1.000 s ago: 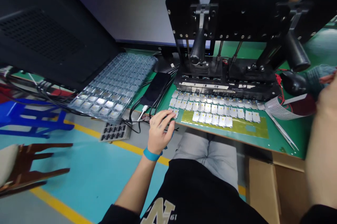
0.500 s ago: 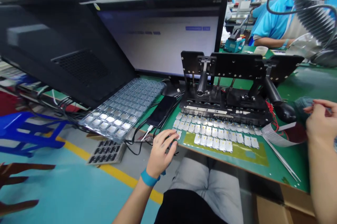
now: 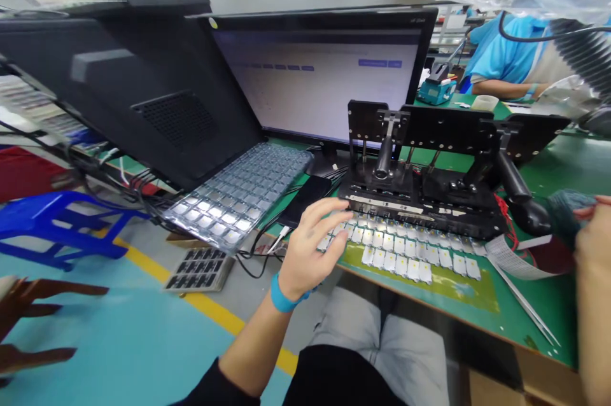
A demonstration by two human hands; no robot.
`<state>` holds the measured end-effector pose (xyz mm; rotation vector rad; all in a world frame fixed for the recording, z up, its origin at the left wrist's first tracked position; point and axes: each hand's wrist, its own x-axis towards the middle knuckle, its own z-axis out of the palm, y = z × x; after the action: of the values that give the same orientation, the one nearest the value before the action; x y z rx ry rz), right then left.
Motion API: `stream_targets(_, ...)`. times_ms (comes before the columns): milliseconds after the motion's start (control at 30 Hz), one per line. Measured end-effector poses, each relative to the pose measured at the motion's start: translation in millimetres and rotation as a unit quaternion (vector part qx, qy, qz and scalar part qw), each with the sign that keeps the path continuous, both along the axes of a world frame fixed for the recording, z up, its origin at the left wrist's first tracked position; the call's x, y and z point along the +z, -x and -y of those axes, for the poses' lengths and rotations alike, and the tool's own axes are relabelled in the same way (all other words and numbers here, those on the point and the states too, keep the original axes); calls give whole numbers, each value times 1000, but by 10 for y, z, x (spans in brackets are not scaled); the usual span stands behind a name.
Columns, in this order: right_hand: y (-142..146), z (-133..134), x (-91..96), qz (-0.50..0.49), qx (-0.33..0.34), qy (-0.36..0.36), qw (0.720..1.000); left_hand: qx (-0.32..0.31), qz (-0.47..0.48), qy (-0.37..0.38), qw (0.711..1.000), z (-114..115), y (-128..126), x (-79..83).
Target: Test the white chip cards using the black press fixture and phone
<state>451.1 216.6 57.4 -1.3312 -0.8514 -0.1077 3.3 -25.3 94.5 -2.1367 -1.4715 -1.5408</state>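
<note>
My left hand (image 3: 312,244), with a blue wristband, hovers with its fingers spread over the left end of several rows of small white square parts (image 3: 410,253). The parts lie on a yellow-green mat (image 3: 458,284) in front of a black lever press fixture (image 3: 429,186). Nothing shows in the left hand. My right hand (image 3: 590,240) is at the right edge of the view, beside the fixture's black handle knob (image 3: 534,218). Its fingers close on a grey-teal knitted piece (image 3: 563,210).
A lit monitor (image 3: 324,81) stands behind the fixture, and a second monitor's back (image 3: 157,107) is at left. A clear blister tray (image 3: 238,193) leans there; a phone (image 3: 308,199) lies beside it. Tweezers (image 3: 525,307) and a white strip (image 3: 506,252) lie at right. Another person (image 3: 506,56) works behind.
The view tilted up, so the monitor and the other person now show. My left hand lifted off the leftmost part and spread its fingers. My right hand shifted toward the right edge.
</note>
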Motion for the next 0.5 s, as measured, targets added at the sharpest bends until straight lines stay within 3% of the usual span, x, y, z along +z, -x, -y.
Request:
stream_targets(100,144,73,266,-12,6,-49,999,-52,22,-29,998,-131,-87,282)
stream_targets(200,305,265,558,44,50,-141,988,-96,34,-43,994,-344,-135,430)
stream_targets(267,512,482,770,134,144,-235,952,-122,29,-45,991,-535,-169,481)
stream_targets(333,811,724,983,218,224,-284,907,-140,19,-42,989,-740,-220,508)
stream_targets(433,1282,986,1194,318,322,-276,848,-152,27,-56,986,-1016,-313,485)
stream_targets(500,1499,1032,1183,326,412,-236,818,-167,56,-81,981,-1150,-372,425)
